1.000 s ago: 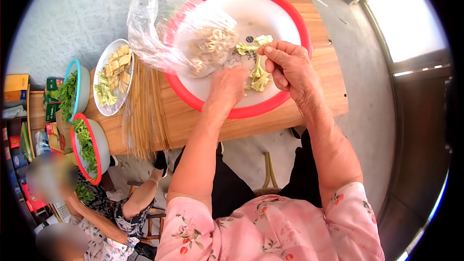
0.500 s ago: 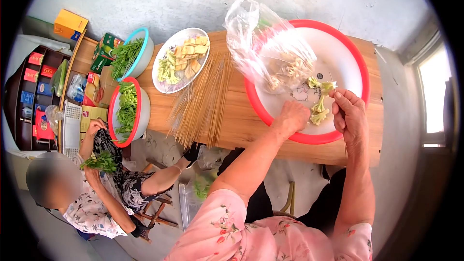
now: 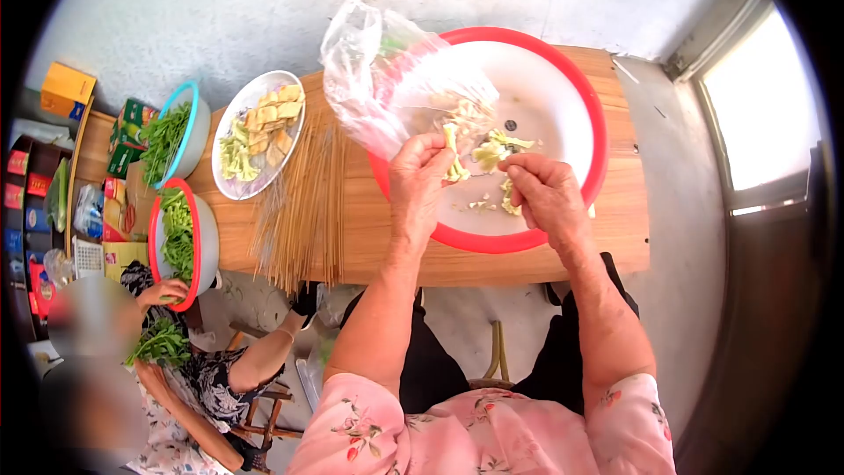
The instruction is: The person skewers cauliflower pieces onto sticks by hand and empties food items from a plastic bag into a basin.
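Note:
My left hand (image 3: 420, 178) is closed in a pinch around a pale green cauliflower floret (image 3: 453, 154), held over the big red-rimmed white basin (image 3: 563, 123). Facing it, my right hand (image 3: 547, 192) has its thumb and fingertips pressed together at a cluster of cauliflower florets (image 3: 492, 151). Whether a thin stick runs through that cluster I cannot make out. Another floret (image 3: 510, 198) shows just below the right fingertips. A clear plastic bag (image 3: 382, 79) with pale florets at its mouth hangs over the basin's left side.
Thin wooden skewers (image 3: 303, 211) lie spread on the wooden table (image 3: 369, 255). Behind them is a white plate (image 3: 251, 88) of florets and yellowish slices. Leafy greens fill a blue-rimmed bowl (image 3: 195, 136) and a red-rimmed bowl (image 3: 207, 229). A seated person's hand (image 3: 164, 292) touches the red-rimmed bowl.
My left hand has risen from the basin with a floret in its fingers. My right hand has come closer to it. The view has swung to the right; the other person's hand has reached the red-rimmed bowl.

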